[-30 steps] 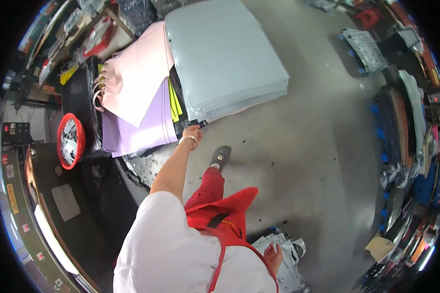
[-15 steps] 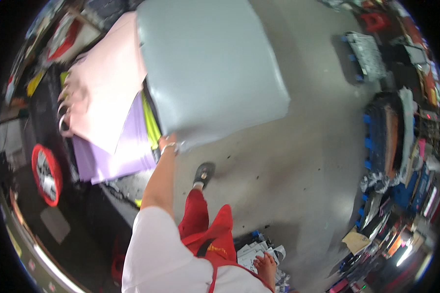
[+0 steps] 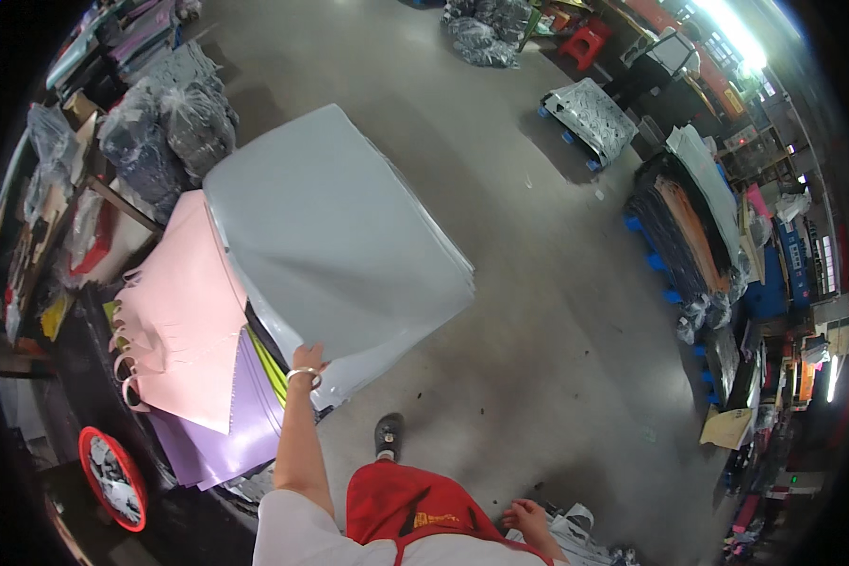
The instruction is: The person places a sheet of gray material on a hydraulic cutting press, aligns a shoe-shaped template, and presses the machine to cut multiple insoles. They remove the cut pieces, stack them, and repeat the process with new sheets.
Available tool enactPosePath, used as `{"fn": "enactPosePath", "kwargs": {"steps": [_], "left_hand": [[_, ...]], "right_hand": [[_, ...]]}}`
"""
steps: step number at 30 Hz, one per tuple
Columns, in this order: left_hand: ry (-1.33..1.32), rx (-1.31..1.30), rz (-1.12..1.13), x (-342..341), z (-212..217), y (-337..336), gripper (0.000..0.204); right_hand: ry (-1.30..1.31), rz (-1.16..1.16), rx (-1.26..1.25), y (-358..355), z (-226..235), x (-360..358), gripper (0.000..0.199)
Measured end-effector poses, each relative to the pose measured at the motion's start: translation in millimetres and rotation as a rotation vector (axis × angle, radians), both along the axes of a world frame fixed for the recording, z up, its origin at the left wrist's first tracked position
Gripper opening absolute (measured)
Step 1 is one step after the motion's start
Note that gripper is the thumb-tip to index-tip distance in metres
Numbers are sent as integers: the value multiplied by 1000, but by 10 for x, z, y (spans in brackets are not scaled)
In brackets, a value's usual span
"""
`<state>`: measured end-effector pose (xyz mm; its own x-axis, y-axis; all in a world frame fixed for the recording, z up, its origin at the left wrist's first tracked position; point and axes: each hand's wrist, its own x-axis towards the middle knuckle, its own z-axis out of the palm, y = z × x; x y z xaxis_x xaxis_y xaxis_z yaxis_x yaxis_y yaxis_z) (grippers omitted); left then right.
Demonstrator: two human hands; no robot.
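ok so the grey sheet (image 3: 330,212) is on top of a stack of similar sheets on the L side of the view, abt mid-height. L hand (image 3: 308,357) has its fingers closed on the near edge, gripping it close to the corner, & a soft crease runs up from the grip across the surface. A bit of the paler grey sheets underneath (image 3: 354,375) shows just R of the hand. There's a silver bangle (image 3: 303,377) on that wrist btw.

R hand (image 3: 526,521) hangs low by the red apron (image 3: 401,495), fingers loosely curled w/ nothing visible in them, nearest a pile of pale scraps (image 3: 575,530) on the floor.

L of the stack, right up against it: pink sheet (image 3: 184,325) w/ a slit, curling far edge, lying over purple sheets (image 3: 247,415), plus lime-yellow strips (image 3: 267,366) poking out btwn those & the grey. Red basket (image 3: 87,455) full of scraps is lower L. Plastic-wrapped bundles (image 3: 198,123) sit behind the stack, & a red stool (image 3: 585,43) is way off upper R
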<state>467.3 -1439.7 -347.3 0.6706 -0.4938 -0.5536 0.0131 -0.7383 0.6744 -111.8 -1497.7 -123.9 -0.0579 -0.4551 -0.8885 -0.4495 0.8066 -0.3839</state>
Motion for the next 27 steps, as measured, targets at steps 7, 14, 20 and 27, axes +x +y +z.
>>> {"fn": "enactPosePath", "kwargs": {"steps": [7, 14, 20, 27], "left_hand": [[-497, -42, -266, -236, 1503, -653, 27], [-520, -173, -226, -1564, 2753, -780, 46], [-828, 236, -645, -1885, 4023, 577, 30], [-608, 404, -640, -2848, 5617, 1525, 18]], "right_hand": [[-21, 17, -12, -47, -171, -277, 30], [-126, -29, -42, -248, -465, -823, 30], [-295, 165, -125, -973, -634, -883, 21], [-403, 375, -371, -2014, -79, -35, 19]]}}
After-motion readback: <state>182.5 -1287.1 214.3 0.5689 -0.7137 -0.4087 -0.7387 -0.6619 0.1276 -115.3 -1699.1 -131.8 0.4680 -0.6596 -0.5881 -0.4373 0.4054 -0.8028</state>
